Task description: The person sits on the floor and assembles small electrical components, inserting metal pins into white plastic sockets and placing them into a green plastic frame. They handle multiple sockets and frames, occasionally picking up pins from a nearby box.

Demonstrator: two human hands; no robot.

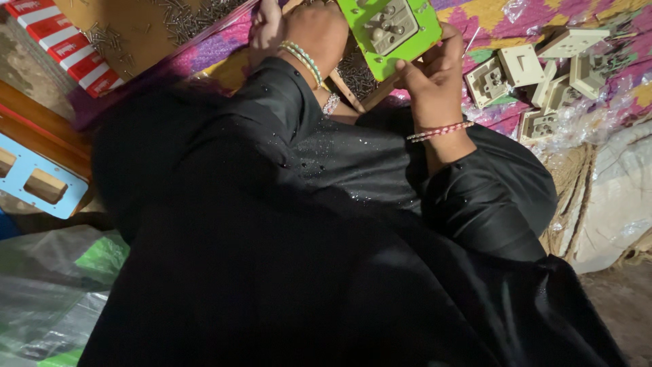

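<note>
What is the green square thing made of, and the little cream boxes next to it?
The green plate looks like smooth hard plastic: bright, even colour with clean cut edges. The right hand holds its edge. The cream parts seem moulded plastic too, matte, with sharp square slots. The small pins look like metal, grey and shiny.

The green plate is smooth, shiny plastic. The cream blocks look like dull plastic. The little screws are shiny metal, and the black sleeve is soft cloth.
</note>
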